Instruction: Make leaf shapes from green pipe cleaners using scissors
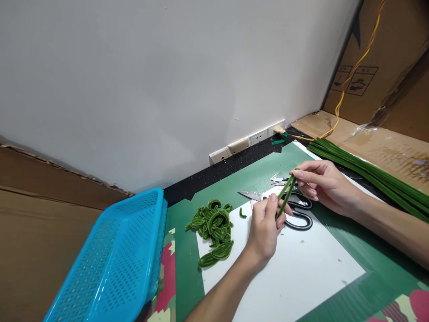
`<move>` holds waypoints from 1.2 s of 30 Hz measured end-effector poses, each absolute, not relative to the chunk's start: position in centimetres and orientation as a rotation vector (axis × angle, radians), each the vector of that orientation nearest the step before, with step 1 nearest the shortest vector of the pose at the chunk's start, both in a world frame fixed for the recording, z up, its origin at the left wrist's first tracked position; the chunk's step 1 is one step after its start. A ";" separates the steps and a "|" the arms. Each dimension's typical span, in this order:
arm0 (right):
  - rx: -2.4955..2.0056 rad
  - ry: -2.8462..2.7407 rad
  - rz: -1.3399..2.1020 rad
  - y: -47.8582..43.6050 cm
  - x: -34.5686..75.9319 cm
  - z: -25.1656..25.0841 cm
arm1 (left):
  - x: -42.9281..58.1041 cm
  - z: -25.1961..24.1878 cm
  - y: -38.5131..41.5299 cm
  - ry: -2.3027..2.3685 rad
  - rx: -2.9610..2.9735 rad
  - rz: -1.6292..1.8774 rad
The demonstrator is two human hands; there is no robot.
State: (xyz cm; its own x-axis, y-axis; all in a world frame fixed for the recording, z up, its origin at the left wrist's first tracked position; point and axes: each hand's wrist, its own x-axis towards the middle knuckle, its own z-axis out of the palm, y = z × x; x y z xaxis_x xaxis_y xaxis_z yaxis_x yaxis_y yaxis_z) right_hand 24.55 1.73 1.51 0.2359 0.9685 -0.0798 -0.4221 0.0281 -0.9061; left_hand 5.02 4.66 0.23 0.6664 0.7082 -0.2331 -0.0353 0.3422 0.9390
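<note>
A green pipe cleaner (287,193), bent double into a narrow loop, is stretched between my hands. My left hand (264,226) is closed around its lower part, thumb on top. At the upper bend, my right hand (323,185) pinches it between thumb and forefinger. Scissors with black handles (299,227) lie on the white sheet (301,273) behind my left hand, which partly covers them. A smaller metal tool (279,181) lies beyond them, partly hidden. Left of my hands is a pile of looped, leaf-shaped green pipe-cleaner pieces (214,223), with one short curved scrap (242,213) beside it.
A bundle of long green pipe cleaners (365,172) lies at the right. A blue perforated basket (152,268) stands at the left on the green mat (186,277). Behind are a wall with sockets (239,146), a plugged-in yellow cable (342,96) and cardboard (395,53).
</note>
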 end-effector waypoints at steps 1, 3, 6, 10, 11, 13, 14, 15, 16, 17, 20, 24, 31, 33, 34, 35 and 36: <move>-1.007 -0.701 1.209 1.7 24.7 1.6 | 5.0 0.2 4.7 0.705 1.133 0.533; -1.002 -0.697 1.193 1.7 24.8 1.9 | 4.9 0.1 4.7 0.700 1.144 0.529; -1.008 -0.689 1.187 1.6 24.8 2.1 | 4.8 0.1 4.8 0.705 1.146 0.548; -1.010 -0.686 1.187 1.7 24.8 2.1 | 5.0 0.2 4.8 0.694 1.135 0.579; -1.011 -0.687 1.185 1.7 24.8 2.1 | 5.0 0.3 4.8 0.683 1.132 0.583; -1.013 -0.690 1.180 1.8 24.8 2.1 | 5.0 0.3 4.8 0.668 1.123 0.585; -1.015 -0.691 1.178 1.8 24.8 2.1 | 5.0 0.4 4.8 0.668 1.119 0.584; -1.016 -0.692 1.175 1.8 24.8 2.1 | 5.0 0.4 4.8 0.670 1.118 0.581; -1.015 -0.692 1.174 1.8 24.8 2.1 | 5.0 0.4 4.8 0.674 1.118 0.576; -1.013 -0.691 1.173 1.8 24.8 2.1 | 5.0 0.4 4.8 0.676 1.120 0.570; -1.011 -0.689 1.166 1.8 24.9 2.0 | 4.9 0.5 4.8 0.674 1.124 0.565; -1.022 -0.694 1.159 1.8 25.1 1.9 | 5.0 0.7 4.8 0.680 1.107 0.567; -1.021 -0.679 1.153 1.8 25.4 2.0 | 5.0 0.6 4.9 0.682 1.098 0.551; -1.023 -0.666 1.150 1.8 25.5 1.9 | 5.0 0.5 4.9 0.679 1.078 0.564; -1.027 -0.659 1.150 1.9 25.5 1.9 | 5.0 0.4 4.9 0.675 1.065 0.574; -1.032 -0.654 1.150 1.9 25.6 1.8 | 5.0 0.3 4.9 0.671 1.051 0.584; -1.036 -0.651 1.150 1.8 25.6 1.8 | 5.1 0.2 4.8 0.669 1.039 0.592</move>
State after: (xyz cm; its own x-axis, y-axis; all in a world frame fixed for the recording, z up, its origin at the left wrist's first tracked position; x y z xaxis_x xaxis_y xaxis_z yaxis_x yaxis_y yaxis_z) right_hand 25.63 1.85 1.78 0.3134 0.9460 -0.0829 -0.4158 0.0582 -0.9076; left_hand 5.06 4.84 0.23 0.6596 0.7200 -0.2160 -0.1272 0.3902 0.9119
